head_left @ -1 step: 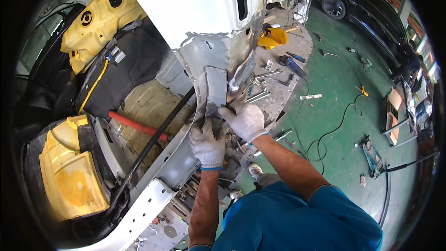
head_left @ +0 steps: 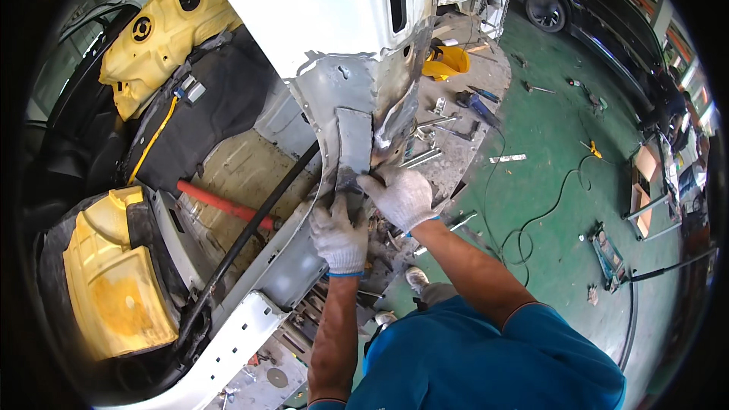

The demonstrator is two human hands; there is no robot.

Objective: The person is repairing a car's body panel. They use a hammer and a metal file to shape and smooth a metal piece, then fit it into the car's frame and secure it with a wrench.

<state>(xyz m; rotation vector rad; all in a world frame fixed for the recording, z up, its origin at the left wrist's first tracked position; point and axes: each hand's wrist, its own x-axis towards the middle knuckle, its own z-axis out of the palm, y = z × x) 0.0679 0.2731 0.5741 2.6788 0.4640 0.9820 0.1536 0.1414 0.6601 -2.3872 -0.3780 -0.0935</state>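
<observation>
My left hand (head_left: pixel 339 239), in a white knit glove, has its fingers bent against the lower part of a grey metal patch (head_left: pixel 354 140) on the car body's pillar (head_left: pixel 319 91). To its upper right, my gloved right hand (head_left: pixel 399 199) has its thumb and fingers closed at the patch's lower end, beside the left fingertips; what lies under the fingertips is partly hidden. The white upper body panel (head_left: pixel 304 0) continues above the patch, and a grey sill (head_left: pixel 285 277) runs down to the lower left.
Left, the stripped interior holds yellow parts (head_left: pixel 114 281), a black bar (head_left: pixel 258 209) and a red tube (head_left: pixel 213 199). Behind the pillar, a worn board (head_left: pixel 486 76) bears tools and a yellow container (head_left: pixel 448 61). Right are hoses, a floor jack (head_left: pixel 607 254) and a dark car (head_left: pixel 607 23).
</observation>
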